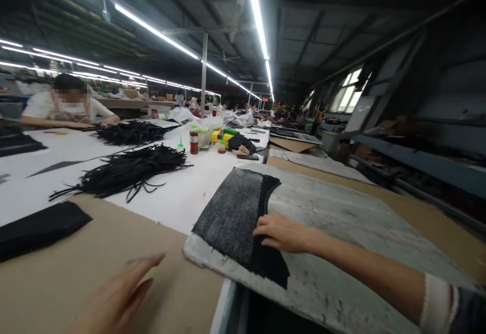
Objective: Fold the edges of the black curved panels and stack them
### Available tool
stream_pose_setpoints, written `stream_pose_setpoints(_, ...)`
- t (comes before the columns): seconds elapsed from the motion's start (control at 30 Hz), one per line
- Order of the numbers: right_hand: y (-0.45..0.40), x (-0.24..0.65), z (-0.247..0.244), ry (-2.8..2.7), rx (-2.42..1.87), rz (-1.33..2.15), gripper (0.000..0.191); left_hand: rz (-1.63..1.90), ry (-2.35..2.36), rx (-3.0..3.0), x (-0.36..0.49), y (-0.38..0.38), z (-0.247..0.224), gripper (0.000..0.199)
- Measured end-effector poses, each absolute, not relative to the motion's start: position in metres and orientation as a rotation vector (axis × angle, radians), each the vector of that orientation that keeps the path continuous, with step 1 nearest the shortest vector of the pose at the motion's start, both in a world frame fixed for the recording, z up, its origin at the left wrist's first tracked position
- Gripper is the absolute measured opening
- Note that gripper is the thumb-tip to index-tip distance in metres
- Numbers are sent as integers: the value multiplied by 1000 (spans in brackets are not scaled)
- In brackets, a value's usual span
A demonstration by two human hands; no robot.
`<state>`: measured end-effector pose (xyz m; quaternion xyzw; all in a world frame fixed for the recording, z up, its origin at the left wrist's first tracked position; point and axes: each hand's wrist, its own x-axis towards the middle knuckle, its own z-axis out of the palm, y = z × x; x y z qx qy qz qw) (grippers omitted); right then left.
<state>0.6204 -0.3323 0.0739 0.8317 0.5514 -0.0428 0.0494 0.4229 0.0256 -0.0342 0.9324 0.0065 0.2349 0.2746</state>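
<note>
Black fabric pieces [231, 217] lie layered on a stained pale board [334, 217], the top one greyish with a plain black edge showing at its right. My right hand [283, 233] rests on that black edge, fingers bent and pointing left; whether they pinch the cloth cannot be made out. Over the brown cardboard [167, 243] at the lower left is my left hand [123, 293], slightly blurred, with fingers apart and nothing held. A folded black cloth [41, 227] lies on the cardboard's far left.
Two heaps of black strips [132, 169] lie on the white table [178, 187]. Beyond them stand a red bottle [194, 141], a jar [204, 139] and a yellow box [220, 136]. Across the table at the left, a person [72, 101] leans over the surface. Shelving [425, 162] runs along the right.
</note>
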Motion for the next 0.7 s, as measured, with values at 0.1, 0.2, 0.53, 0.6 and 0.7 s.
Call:
stream_pose_setpoints(0.1, -348, 610, 61, 1759, 2478, 8, 27, 428, -201, 2478, 460, -54, -5, 44)
stream_pose_setpoints(0.2, -347, 609, 50, 1745, 2429, 144, 24, 299, -267, 2509, 488, -112, 7, 53)
stream_pose_setpoints(0.53, -341, 632, 19, 1910, 2210, 436, 12, 92, -205, 2690, 511, -159, -10, 80)
stream_pose_setpoints(0.6, -342, 636, 16, 1939, 2199, 480, 13, 113, -173, 2693, 509, -161, -12, 76)
stream_pose_setpoints(0.7, -352, 641, 15, 2009, 2310, 517, 16, 145, -112, 2721, 508, -165, -14, 70)
